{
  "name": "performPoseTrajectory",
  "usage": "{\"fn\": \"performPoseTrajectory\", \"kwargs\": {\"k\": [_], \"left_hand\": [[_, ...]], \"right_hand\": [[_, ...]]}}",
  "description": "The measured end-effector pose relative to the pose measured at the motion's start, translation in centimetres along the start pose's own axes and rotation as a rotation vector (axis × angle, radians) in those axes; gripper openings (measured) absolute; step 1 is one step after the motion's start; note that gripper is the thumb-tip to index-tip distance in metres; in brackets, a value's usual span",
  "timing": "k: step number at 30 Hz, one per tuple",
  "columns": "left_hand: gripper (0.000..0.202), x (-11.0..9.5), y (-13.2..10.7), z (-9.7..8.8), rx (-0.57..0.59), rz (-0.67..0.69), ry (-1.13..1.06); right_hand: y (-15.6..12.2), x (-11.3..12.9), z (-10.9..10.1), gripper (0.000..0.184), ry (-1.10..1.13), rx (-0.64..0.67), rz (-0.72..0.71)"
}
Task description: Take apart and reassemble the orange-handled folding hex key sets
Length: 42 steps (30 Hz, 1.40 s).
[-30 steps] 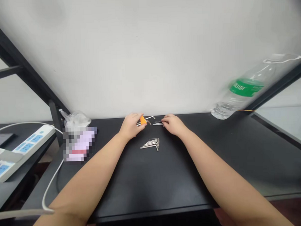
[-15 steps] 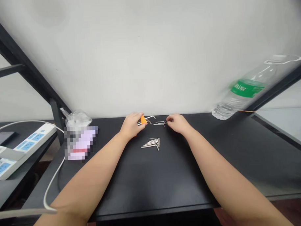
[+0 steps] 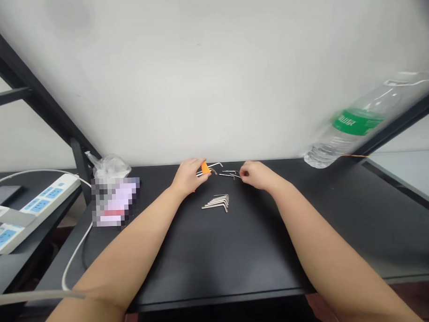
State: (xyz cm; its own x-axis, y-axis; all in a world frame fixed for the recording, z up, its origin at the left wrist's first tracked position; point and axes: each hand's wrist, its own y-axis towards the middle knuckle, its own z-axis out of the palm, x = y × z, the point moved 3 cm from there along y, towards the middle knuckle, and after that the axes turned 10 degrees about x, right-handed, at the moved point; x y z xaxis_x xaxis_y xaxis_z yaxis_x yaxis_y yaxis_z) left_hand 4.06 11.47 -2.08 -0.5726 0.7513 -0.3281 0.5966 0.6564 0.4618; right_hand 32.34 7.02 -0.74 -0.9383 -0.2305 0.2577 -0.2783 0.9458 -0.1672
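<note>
Near the wall, my left hand (image 3: 187,177) is closed round an orange hex key holder (image 3: 205,168) with a few hex keys sticking out of it to the right; the palm hides part of it. To its right, my right hand (image 3: 252,174) has its fingers pinched together at the end of a thin hex key (image 3: 226,175). Other loose hex keys (image 3: 230,171) lie close beside that one. In front of both hands, a row of several L-shaped hex keys (image 3: 218,201) lies side by side on the black table (image 3: 218,255), long arms to the left.
A large water bottle with a green label (image 3: 357,121) stands at the right by the wall. On the left are a clear plastic bag (image 3: 111,167), a blurred pinkish item (image 3: 117,199), a white power strip (image 3: 36,209) and a white cable (image 3: 75,252) passing near my left forearm.
My right hand has shifted slightly right, and the hex key at its fingertips has turned to a slant. My left hand keeps its hold on the orange holder. The view has moved slightly.
</note>
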Motion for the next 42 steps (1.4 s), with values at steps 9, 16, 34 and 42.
{"fn": "performPoseTrajectory", "kwargs": {"k": [9, 16, 34, 42], "left_hand": [[0.049, 0.2, -0.1, 0.0, -0.007, -0.025, 0.011], [0.05, 0.1, 0.0, 0.0, -0.013, -0.025, 0.004], [0.049, -0.2, 0.1, 0.0, -0.003, -0.019, 0.01], [0.05, -0.3, 0.1, 0.0, 0.005, -0.032, 0.004]], "right_hand": [[-0.2, 0.2, 0.1, 0.013, 0.024, 0.004, 0.145], [0.1, 1.3, 0.2, 0.021, 0.237, -0.074, 0.128], [1.8, 2.8, 1.3, 0.022, 0.099, -0.288, 0.031], [3.4, 1.1, 2.0, 0.018, 0.178, -0.209, 0.113]]}}
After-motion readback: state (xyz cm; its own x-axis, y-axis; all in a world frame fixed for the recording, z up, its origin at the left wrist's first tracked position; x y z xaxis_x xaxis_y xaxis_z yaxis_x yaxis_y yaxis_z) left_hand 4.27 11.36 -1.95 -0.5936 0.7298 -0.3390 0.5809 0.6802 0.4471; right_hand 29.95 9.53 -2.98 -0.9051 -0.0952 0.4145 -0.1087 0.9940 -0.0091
